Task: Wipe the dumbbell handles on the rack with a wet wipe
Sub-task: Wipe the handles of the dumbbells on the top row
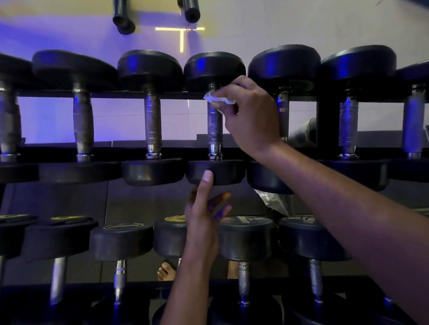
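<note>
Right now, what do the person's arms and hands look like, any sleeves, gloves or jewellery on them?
Both forearms are bare as far as the picture shows: no sleeves in view. The left hand and the right hand wear no gloves, and no watch, band or ring shows on either wrist or on the fingers in view. The room's blue-violet light tints everything.

Gym: racked dumbbells [153, 116] (two tiers)

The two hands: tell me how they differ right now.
The right hand pinches a white wet wipe against the top of a dumbbell handle; the left hand holds nothing. The right is raised at the upper row; the left sits lower, thumb touching that dumbbell's near head. Both are bare.
</note>
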A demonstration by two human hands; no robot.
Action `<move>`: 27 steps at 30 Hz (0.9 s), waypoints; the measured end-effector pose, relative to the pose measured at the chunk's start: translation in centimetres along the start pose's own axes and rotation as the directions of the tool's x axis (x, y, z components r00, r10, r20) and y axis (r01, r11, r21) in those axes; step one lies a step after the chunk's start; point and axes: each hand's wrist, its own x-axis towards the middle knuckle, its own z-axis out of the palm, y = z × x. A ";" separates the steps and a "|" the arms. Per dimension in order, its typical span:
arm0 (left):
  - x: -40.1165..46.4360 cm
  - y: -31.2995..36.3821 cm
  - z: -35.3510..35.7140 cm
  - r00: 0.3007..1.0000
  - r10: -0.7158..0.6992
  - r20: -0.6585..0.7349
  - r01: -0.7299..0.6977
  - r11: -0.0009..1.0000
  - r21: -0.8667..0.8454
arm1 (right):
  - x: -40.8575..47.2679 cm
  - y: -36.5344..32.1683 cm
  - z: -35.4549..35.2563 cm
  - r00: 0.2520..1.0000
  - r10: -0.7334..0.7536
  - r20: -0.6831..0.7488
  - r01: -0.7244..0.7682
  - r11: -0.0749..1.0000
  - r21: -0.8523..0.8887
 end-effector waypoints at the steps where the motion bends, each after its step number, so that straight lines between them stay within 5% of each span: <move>1: 0.0 0.0 -0.1 1.000 0.001 -0.006 -0.001 1.000 0.013 | 0.1 0.1 -0.2 1.000 0.017 0.026 -0.017 1.000 0.018; 8: 0.1 -0.1 -0.6 0.998 0.005 -0.062 -0.001 0.998 0.067 | -1.9 -0.6 -2.2 0.917 0.022 0.398 -0.014 1.000 -0.024; 11: 0.1 0.0 -0.8 0.999 0.009 -0.052 -0.005 0.997 0.077 | -3.0 -0.7 -2.8 0.857 0.136 0.497 -0.101 0.990 -0.096; 24: -0.3 0.1 -1.3 0.999 0.016 -0.040 -0.011 0.994 0.109 | -2.4 -0.3 -2.3 0.635 0.517 0.575 -0.511 0.838 -0.190; 27: -0.5 0.1 -1.2 1.000 0.013 -0.026 -0.010 0.993 0.115 | -1.8 -0.4 -2.2 0.566 0.597 0.568 -0.667 0.737 -0.110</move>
